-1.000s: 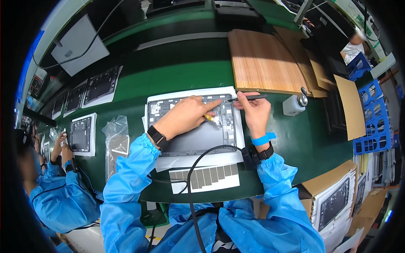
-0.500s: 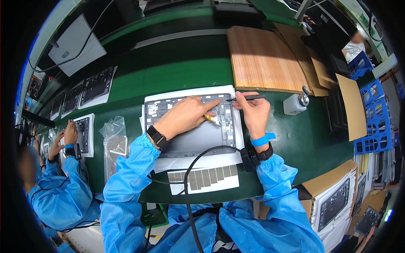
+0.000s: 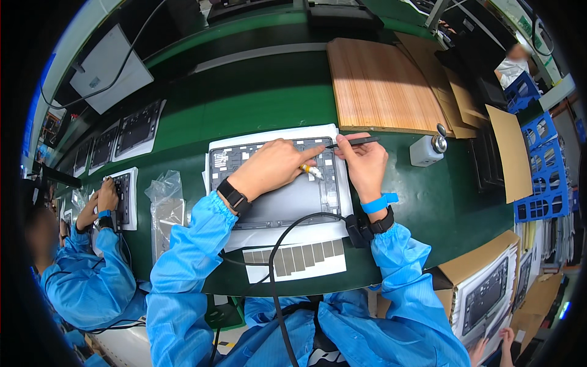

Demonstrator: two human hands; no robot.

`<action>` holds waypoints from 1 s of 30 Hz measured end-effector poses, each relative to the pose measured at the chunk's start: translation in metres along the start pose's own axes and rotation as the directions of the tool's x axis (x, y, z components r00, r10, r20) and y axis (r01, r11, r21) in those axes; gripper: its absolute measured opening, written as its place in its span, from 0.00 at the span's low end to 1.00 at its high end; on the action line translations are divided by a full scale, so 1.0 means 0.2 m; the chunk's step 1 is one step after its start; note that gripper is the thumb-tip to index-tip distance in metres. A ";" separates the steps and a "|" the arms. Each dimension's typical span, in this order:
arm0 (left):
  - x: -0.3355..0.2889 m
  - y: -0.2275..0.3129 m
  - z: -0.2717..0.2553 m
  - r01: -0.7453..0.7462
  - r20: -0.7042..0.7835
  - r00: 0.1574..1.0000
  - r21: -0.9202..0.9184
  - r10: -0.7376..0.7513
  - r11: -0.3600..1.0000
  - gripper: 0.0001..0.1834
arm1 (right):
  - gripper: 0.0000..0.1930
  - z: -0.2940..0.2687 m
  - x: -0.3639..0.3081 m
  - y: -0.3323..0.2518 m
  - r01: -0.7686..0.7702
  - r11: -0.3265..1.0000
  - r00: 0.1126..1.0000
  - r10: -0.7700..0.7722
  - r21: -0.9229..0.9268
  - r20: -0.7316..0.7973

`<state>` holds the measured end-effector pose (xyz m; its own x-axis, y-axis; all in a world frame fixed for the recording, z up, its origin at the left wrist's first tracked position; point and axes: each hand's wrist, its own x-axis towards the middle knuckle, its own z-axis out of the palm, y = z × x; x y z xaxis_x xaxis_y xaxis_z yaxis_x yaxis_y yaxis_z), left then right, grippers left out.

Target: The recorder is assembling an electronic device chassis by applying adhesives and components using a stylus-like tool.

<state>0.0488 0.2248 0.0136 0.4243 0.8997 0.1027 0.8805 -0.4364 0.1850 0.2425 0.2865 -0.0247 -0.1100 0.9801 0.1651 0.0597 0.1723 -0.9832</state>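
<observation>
A dark grey laptop-like casing panel (image 3: 269,205) with many small white and grey pads along its top and right edges lies on white sheets (image 3: 339,229). My left hand (image 3: 266,164) rests over it, its index finger stretched to the panel's upper right corner. Beneath its curled fingers sticks out a small yellow-and-white item (image 3: 313,172), which they seem to hold. My right hand (image 3: 368,166) pinches black tweezers (image 3: 362,141), whose tip meets the panel's corner close to the left index fingertip. A strip sheet (image 3: 309,258) of grey pads lies nearer me.
Right of the panel stands a white pump bottle (image 3: 426,150); behind it lies a wooden board (image 3: 385,85). A plastic bag (image 3: 165,194) is at the left. A black cable (image 3: 272,275) crosses the panel's near edge. A co-worker (image 3: 92,281) handles another panel at far left.
My left index finger has slid slightly right, and the tweezers have shifted slightly left toward it. The co-worker's hands at left have moved. Another person's hands have appeared at lower right.
</observation>
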 end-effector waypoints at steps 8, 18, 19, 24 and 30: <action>0.01 -0.01 0.02 -0.039 0.004 0.999 0.095 0.038 0.995 0.26 | 0.12 -0.02 0.01 0.01 0.143 0.987 0.980 -0.151 -0.070 -0.130; -0.36 0.18 -0.24 0.381 -0.297 0.865 -0.138 -0.405 0.914 0.24 | 0.24 -0.22 -0.08 -0.15 0.161 0.767 0.948 0.056 -0.621 0.315; -0.47 0.18 -0.21 0.524 -0.302 0.790 -0.118 -0.533 0.843 0.24 | 0.24 -0.23 -0.09 -0.16 0.161 0.769 0.949 0.050 -0.619 0.310; -0.91 0.26 -0.08 0.768 -0.292 0.606 -0.027 -0.740 0.639 0.26 | 0.27 -0.24 -0.11 -0.16 0.231 0.709 0.891 0.120 -0.666 0.438; -0.97 0.28 0.03 0.760 -0.290 0.558 -0.199 -0.778 0.619 0.27 | 0.20 -0.23 -0.12 -0.17 0.257 0.802 0.854 0.073 -0.540 0.515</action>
<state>0.0170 0.0269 -0.0021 -0.5096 0.8376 0.1969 0.8254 0.4113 0.3868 0.2884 0.2618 0.0092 -0.6009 0.7988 0.0294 0.5550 0.4434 -0.7039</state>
